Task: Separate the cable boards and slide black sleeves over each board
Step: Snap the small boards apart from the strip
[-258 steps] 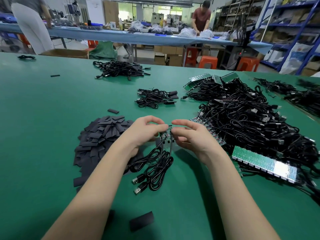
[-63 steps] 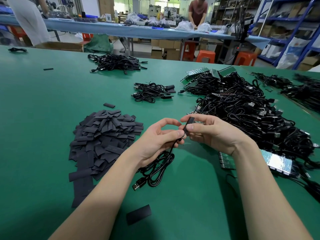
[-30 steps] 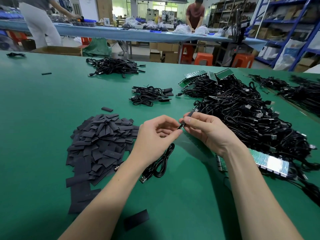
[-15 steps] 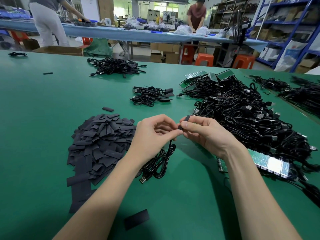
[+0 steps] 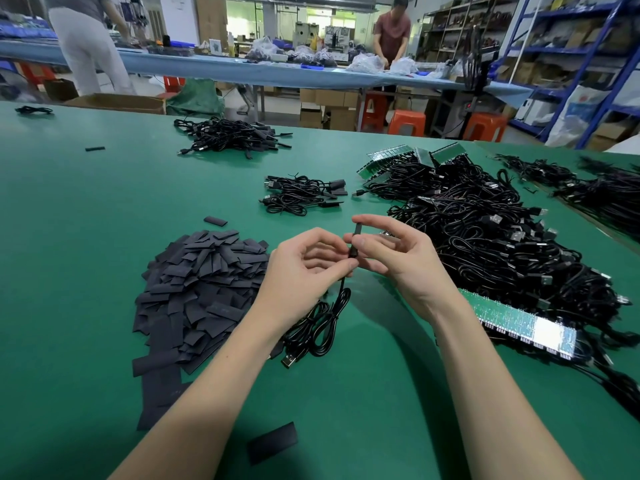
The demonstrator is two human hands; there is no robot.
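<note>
Green matting is covering the surface (image 5: 86, 271) I am working over, and behind it two people are standing at a long blue bench (image 5: 242, 69) in a workshop with blue shelving (image 5: 568, 64) on the right.

I am holding my left hand (image 5: 304, 275) and right hand (image 5: 398, 258) together above the surface. Between them I am keeping a black sleeve (image 5: 356, 233) upright: my right thumb and forefinger are pinching its upper part, with the other right fingers (image 5: 374, 263) curling loosely underneath. My left fingers (image 5: 332, 263) are curling in and pinching the lower end of the same piece, where the thin black cable (image 5: 318, 323) is coming out. I cannot tell whether a board is inside the sleeve, since the black covering is hiding it. The cable is hanging down below my fingers and is lying in loose coils on the surface, its plug (image 5: 289, 360) resting nearest to me.

Left of my fingers a heap of spare sleeves (image 5: 201, 285) is lying flat, and one loose sleeve (image 5: 272, 443) is sitting well below them, near my left forearm. Right of my fingers a large tangle of cables (image 5: 502, 244) is spreading out, with a green board strip (image 5: 519, 320) lying at its near edge. Beyond my fingers a small bundle (image 5: 301, 195) is resting, and a bigger pile (image 5: 228, 136) is lying farther off.
</note>
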